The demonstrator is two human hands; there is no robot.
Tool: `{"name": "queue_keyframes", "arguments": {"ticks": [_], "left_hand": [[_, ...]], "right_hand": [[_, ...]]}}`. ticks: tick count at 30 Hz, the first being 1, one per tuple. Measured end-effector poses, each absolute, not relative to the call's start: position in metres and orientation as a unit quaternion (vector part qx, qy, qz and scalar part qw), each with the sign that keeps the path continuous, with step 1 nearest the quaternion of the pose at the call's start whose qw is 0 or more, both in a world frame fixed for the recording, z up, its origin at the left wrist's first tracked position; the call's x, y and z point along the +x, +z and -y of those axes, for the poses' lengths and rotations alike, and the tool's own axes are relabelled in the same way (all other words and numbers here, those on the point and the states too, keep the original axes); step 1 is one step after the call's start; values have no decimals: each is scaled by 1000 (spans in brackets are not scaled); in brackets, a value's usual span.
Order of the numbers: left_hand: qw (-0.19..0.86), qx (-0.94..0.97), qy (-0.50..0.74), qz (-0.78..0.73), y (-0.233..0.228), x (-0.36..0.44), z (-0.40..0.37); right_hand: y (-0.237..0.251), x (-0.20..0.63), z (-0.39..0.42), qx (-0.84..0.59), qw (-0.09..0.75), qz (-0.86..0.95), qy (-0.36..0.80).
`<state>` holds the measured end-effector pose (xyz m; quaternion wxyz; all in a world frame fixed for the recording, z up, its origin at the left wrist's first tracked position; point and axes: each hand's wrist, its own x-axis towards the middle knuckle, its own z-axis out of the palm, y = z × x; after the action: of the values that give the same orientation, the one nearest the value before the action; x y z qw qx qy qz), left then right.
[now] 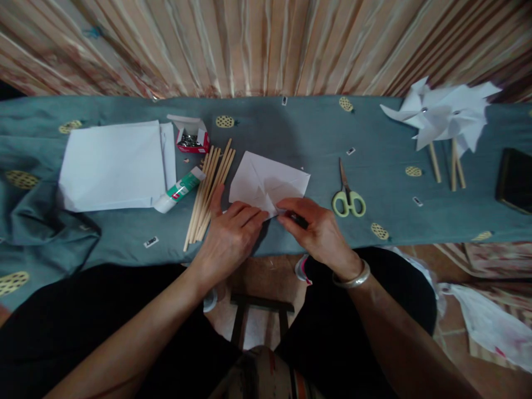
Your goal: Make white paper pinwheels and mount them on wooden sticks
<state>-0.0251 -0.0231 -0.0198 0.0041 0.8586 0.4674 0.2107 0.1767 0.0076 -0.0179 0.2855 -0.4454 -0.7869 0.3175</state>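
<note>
A white sheet of paper [257,177] with crease lines lies in front of me on the cloth. My left hand [235,230] rests on its near left edge, fingers stretched out and pressing down, thumb apart near the wooden sticks. With thumb and forefinger, my right hand [307,219] pinches the near edge of the paper by the left fingertips. A silver bracelet circles the right wrist. Just right of that hand lie scissors [347,194] with light green handles, blades pointing away. The wooden sticks [208,194] lie in a loose bundle left of the paper.
A stack of white paper [112,166] lies at the left, beside a glue stick [180,188] and an uncovered red box [193,141] of small metal pieces. White paper pinwheels [444,113] on sticks lie at the right, near a dark object [515,180]. Curtains [257,44] hang behind.
</note>
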Motion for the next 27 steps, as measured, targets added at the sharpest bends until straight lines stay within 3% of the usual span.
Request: {"name": "queue_keyframes", "arguments": {"ticks": [12,27], "left_hand": [[3,856,186,-482,-20,-26,20],[27,851,181,-492,-21,-25,18]], "right_hand": [[-26,175,-5,-425,288,828,224],[-23,173,-4,-429,265,837,210]]}}
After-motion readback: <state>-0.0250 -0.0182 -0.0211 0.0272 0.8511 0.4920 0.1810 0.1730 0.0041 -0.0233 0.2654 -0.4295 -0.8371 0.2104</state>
